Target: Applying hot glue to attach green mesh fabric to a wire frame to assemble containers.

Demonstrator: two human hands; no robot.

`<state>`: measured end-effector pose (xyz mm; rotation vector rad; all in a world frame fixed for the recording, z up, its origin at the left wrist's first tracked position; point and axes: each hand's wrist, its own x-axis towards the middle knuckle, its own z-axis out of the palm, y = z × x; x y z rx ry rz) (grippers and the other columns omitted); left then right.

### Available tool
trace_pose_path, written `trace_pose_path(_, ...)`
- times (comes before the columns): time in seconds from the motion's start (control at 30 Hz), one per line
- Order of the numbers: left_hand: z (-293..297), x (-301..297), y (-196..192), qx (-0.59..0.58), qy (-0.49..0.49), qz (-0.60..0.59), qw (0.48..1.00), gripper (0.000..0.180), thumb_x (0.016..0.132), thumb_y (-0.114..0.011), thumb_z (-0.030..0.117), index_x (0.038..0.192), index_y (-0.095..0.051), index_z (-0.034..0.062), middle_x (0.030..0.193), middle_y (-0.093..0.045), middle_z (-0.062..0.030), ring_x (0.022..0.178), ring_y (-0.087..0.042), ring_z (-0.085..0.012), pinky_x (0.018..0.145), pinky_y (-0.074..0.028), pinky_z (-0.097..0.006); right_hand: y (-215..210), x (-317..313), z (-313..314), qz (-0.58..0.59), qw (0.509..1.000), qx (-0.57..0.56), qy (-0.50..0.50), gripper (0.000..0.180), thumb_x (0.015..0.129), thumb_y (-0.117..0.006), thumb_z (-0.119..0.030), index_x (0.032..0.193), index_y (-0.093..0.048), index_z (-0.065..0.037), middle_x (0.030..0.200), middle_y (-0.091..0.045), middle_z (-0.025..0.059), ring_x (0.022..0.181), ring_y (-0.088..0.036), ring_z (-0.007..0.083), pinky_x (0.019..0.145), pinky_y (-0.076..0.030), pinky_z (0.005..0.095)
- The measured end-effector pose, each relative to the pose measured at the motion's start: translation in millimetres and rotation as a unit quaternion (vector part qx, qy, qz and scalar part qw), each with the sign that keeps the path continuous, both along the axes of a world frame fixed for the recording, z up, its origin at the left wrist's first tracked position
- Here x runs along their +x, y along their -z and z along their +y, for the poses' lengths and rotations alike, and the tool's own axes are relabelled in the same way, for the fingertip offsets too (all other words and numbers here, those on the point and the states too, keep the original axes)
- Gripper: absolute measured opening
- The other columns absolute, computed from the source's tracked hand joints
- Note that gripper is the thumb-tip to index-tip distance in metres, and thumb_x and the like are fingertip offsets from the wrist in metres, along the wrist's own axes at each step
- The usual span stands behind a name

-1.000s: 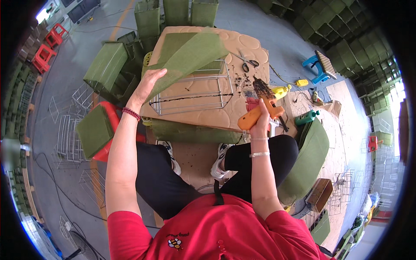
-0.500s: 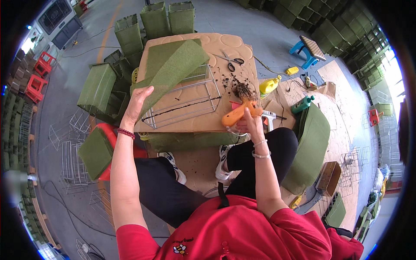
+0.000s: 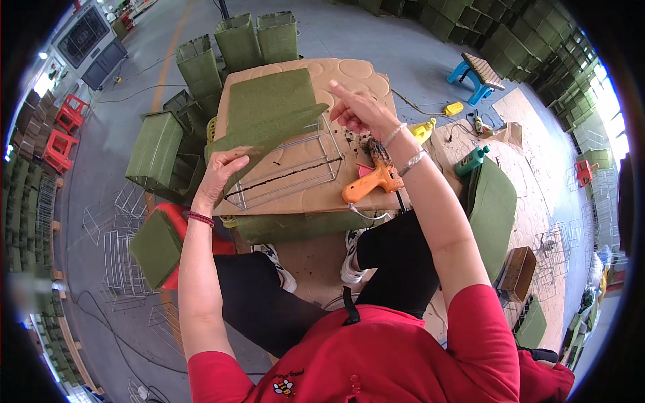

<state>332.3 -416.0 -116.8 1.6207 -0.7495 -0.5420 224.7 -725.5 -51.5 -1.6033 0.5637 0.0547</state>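
The left hand (image 3: 220, 173) lies flat with its fingers spread, pressing the near edge of the green felt sheet (image 3: 269, 114) draped over a wire frame (image 3: 295, 168) on the cardboard-topped worktable (image 3: 349, 80). Just below the right wrist rests an orange glue gun (image 3: 368, 183). Farther out, the right hand (image 3: 359, 111) is loosely open, holding nothing, fingertips at the felt's far right edge.

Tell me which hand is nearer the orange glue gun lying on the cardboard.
Right. The right hand is raised over the board just beyond the orange glue gun, its wrist passing right above it. The left hand presses the green sheet well off to the gun's left.
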Motion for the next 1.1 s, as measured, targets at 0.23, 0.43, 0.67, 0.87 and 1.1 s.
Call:
trace_pose_path(0.23,-2,-1,-7,-0.009,0.094,-0.038,0.995,0.045,0.084,-0.063,0.039,0.108,-0.067,0.0004,0.117,-0.063,-0.0117,0.114,-0.055,-0.0212,0.104,-0.034,-0.034,22,0,-1,-0.036,0.996,-0.035,-0.077,0.023,0.084,-0.068,-0.025,0.072,-0.063,-0.006,0.055,-0.048,-0.0040,0.044,-0.038,0.0039,0.041,-0.030,0.0196)
trace_pose_path(0.43,0,4,-4,-0.005,0.091,-0.051,0.995,0.062,0.083,-0.060,0.054,0.112,-0.065,0.0004,0.116,-0.064,-0.0108,0.116,-0.054,-0.0203,0.105,-0.033,-0.035,30,-19,8,-0.049,0.998,-0.019,-0.022,0.016,0.082,-0.070,-0.018,0.075,-0.065,-0.005,0.059,-0.052,-0.0036,0.049,-0.042,0.0039,0.045,-0.032,0.0199)
trace_pose_path(0.67,-2,2,-4,-0.003,0.082,-0.043,0.996,0.061,0.082,-0.061,0.055,0.112,-0.065,0.0012,0.115,-0.064,-0.0104,0.115,-0.054,-0.0191,0.106,-0.032,-0.033,55,-29,5,-0.089,0.996,0.004,-0.001,0.015,0.082,-0.072,-0.017,0.079,-0.066,-0.004,0.065,-0.053,-0.0058,0.055,-0.044,0.0030,0.049,-0.034,0.0185)
trace_pose_path(0.87,-3,1,-5,0.002,0.081,-0.041,0.996,0.059,0.082,-0.063,0.051,0.113,-0.065,0.0012,0.116,-0.064,-0.0097,0.115,-0.054,-0.0181,0.105,-0.032,-0.033,68,-32,2,-0.125,0.992,-0.003,-0.015,0.013,0.083,-0.071,-0.017,0.079,-0.067,-0.005,0.064,-0.052,-0.0068,0.056,-0.042,0.0026,0.051,-0.033,0.0186)
trace_pose_path(1.1,0,2,-3,-0.007,0.084,-0.020,0.996,0.052,0.082,-0.068,0.043,0.114,-0.064,0.0031,0.116,-0.064,-0.0078,0.115,-0.054,-0.0164,0.104,-0.035,-0.033,72,-39,8,-0.132,0.991,-0.008,0.000,0.013,0.084,-0.070,-0.016,0.077,-0.066,-0.005,0.063,-0.050,-0.0073,0.054,-0.040,0.0016,0.049,-0.031,0.0183)
